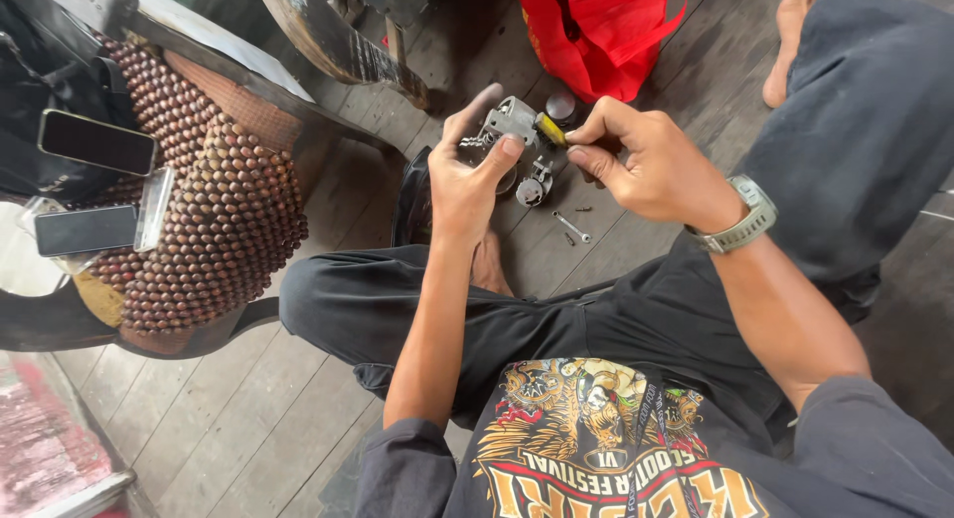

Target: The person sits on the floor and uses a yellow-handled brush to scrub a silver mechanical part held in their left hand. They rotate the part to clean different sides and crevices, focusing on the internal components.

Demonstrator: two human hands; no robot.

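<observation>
I sit cross-legged on a wooden floor. My left hand (475, 170) grips a small grey metal mechanism (511, 119) with a spring on its left side. My right hand (644, 160), with a grey watch on its wrist, pinches a small yellow-tipped tool (552, 130) against the mechanism's right side. Just below the hands, a round metal lock part (534, 187) lies on the floor beside a small metal pin (572, 226) and tiny screws.
A red cloth bag (596, 31) lies on the floor beyond my hands. On the left stands a chair with a wooden-bead seat cover (214, 200); two dark phones (96, 141) rest on it. A curved wooden chair leg (333, 41) is behind.
</observation>
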